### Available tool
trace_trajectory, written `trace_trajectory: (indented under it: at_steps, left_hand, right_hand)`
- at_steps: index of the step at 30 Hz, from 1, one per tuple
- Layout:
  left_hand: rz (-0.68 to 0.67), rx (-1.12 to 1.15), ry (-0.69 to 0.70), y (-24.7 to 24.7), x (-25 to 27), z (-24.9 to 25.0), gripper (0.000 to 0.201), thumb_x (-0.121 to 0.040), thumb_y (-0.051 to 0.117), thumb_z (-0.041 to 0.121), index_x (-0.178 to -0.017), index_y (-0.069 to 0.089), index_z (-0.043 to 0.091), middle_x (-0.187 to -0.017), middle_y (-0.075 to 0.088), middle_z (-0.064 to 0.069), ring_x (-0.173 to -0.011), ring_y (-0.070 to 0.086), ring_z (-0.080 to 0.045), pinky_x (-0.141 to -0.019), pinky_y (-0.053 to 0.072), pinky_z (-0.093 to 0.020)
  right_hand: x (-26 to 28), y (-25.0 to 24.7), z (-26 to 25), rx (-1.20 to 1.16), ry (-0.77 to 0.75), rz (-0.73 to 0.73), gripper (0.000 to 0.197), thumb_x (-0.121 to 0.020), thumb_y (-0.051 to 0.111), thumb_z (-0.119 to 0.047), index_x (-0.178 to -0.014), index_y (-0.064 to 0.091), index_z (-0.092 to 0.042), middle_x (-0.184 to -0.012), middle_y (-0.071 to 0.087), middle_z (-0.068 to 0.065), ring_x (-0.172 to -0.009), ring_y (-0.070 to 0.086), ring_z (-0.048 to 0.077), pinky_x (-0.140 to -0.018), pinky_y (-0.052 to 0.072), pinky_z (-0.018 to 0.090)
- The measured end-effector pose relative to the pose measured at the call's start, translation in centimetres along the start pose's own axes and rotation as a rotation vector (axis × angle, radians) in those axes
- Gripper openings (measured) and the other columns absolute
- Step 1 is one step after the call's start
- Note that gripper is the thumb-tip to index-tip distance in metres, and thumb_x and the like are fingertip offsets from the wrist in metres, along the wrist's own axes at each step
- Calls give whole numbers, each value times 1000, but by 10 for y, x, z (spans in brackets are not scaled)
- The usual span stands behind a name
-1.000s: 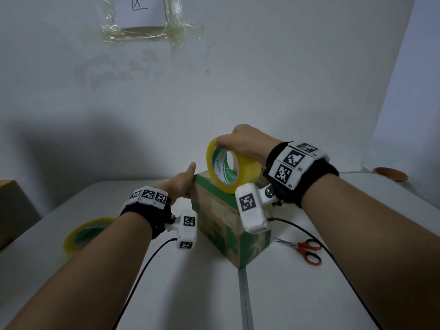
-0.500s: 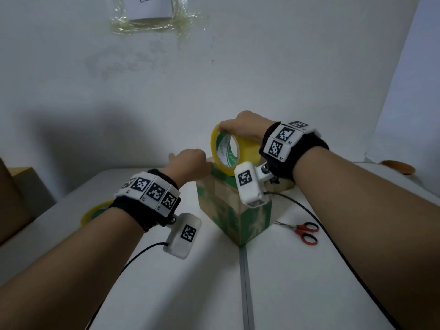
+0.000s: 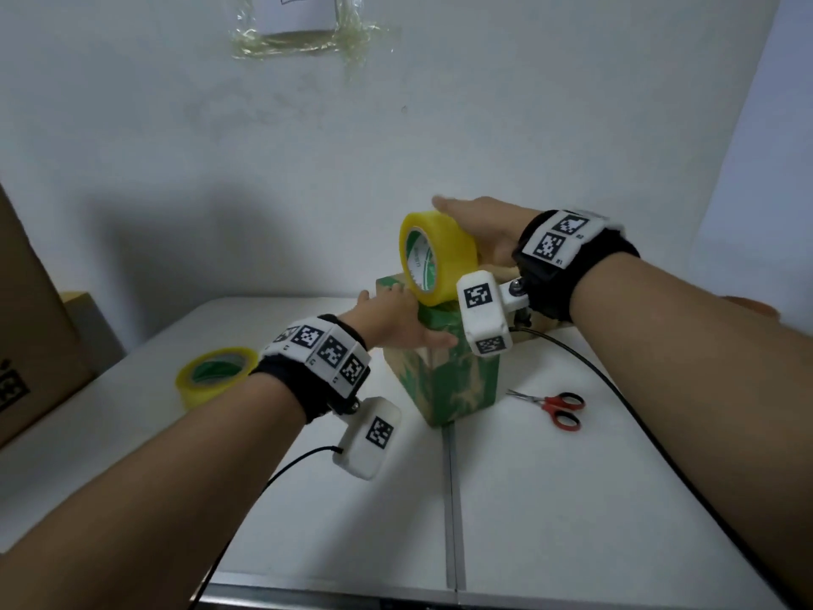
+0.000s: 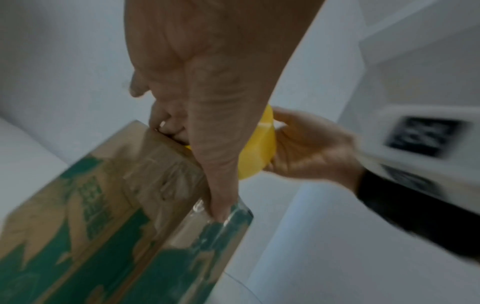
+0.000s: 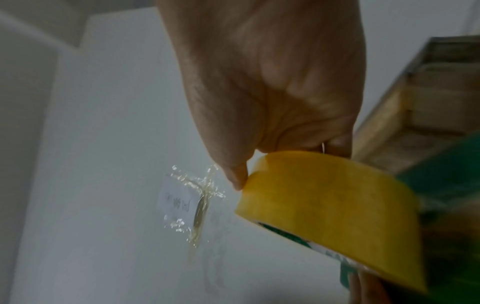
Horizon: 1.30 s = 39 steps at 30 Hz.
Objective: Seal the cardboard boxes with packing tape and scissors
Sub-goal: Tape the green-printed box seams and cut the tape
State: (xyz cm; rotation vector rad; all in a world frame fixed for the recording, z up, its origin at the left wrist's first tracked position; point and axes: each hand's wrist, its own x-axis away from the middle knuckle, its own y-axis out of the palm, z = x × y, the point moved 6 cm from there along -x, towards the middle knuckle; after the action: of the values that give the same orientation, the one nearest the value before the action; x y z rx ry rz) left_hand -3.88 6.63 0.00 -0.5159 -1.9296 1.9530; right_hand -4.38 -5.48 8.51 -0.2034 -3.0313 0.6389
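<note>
A small green and brown cardboard box (image 3: 444, 380) stands mid-table. My left hand (image 3: 407, 321) lies over its top. In the left wrist view that hand (image 4: 192, 168) has its thumb pressing a clear tape strip (image 4: 207, 228) onto the near top edge. Its fingers (image 4: 161, 121) are bent at the far edge. My right hand (image 3: 477, 231) grips a yellow tape roll (image 3: 440, 257) standing on edge on the box top. The right wrist view shows the roll (image 5: 324, 205) held between thumb and fingers. Red-handled scissors (image 3: 556, 407) lie right of the box.
A second yellow tape roll (image 3: 215, 374) lies flat on the white table (image 3: 550, 499) at the left. A large brown carton (image 3: 31, 328) stands at the far left edge. A taped paper (image 3: 303, 24) hangs on the wall behind. Cables run from both wrists.
My left hand has moved from the box's left edge onto its top, thumb now stretched along the near edge. My right hand has shifted its hold from the roll's top to its right side.
</note>
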Motion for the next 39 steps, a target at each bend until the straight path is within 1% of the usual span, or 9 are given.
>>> trace_trajectory:
  at_steps: [4, 7, 11, 18, 25, 30, 33, 35, 39]
  left_hand:
    - [-17, 34, 59, 4, -13, -18, 106, -70, 44, 87, -152, 19, 24, -154, 31, 1, -139, 32, -23, -114, 22, -56]
    - [-3, 9, 87, 6, -12, -18, 105, -73, 40, 85, -154, 13, 24, -158, 23, 2, -145, 22, -21, -117, 9, -57]
    - [10, -61, 108, 1, -12, -17, 99, -72, 41, 83, -146, 32, 18, -147, 42, -2, -138, 35, -21, -118, 6, -55]
    - [3, -78, 114, 1, -21, -17, 101, -66, 37, 90, -139, 44, 21, -140, 50, 3, -134, 40, -20, -117, 6, -55]
    - [9, -97, 87, -2, -22, -17, 85, -69, 44, 88, -122, 54, 23, -99, 57, 9, -117, 53, -18, -115, 11, -56]
    - [-1, -97, 53, -4, -20, -15, 79, -68, 46, 87, -111, 57, 22, -91, 57, 10, -111, 55, -18, -115, 9, -55]
    - [5, -96, 41, -6, -20, -14, 72, -68, 48, 86, -102, 54, 24, -79, 54, 13, -101, 52, -16, -115, 7, -56]
    - [-2, -97, 30, -6, -20, -16, 76, -68, 47, 87, -108, 56, 23, -85, 58, 11, -104, 53, -17, -115, 6, -56]
    - [2, -113, 22, -7, -19, -16, 87, -65, 44, 90, -119, 57, 23, -106, 65, 6, -112, 54, -20, -115, 6, -56]
  right_hand:
    - [10, 10, 20, -324, 47, -67, 44, -99, 50, -42, -121, 53, -4, -118, 65, 16, -109, 64, 31, -99, 51, 44]
    - [15, 14, 23, -379, -3, -21, 45, -100, 48, -42, -117, 53, 0, -103, 68, 12, -105, 65, 28, -98, 51, 41]
    - [22, 19, 18, -314, -35, 75, 48, -102, 44, -41, -119, 54, 3, -85, 66, 9, -88, 66, 26, -85, 56, 37]
    - [32, -1, 23, -221, -12, 232, 62, -94, 48, -58, -117, 58, -2, -107, 67, 15, -97, 64, 30, -94, 51, 43]
    - [55, -4, 31, -92, -31, 271, 64, -96, 43, -56, -121, 60, 0, -109, 68, 15, -102, 63, 32, -96, 50, 45]
    - [90, 2, 38, -173, -27, 157, 47, -103, 38, -38, -83, 63, -4, -77, 72, 17, -57, 65, 20, -66, 56, 27]
    - [101, 6, 44, -217, -35, 150, 42, -104, 37, -34, -83, 60, -6, -67, 68, 13, -50, 63, 19, -54, 54, 23]
    - [103, 9, 56, -187, 5, 138, 48, -104, 37, -38, -92, 65, 0, -66, 70, 12, -50, 64, 16, -57, 54, 23]
    - [100, 14, 86, -145, 49, 151, 57, -102, 38, -44, -96, 68, 4, -75, 74, 15, -65, 70, 23, -83, 58, 36]
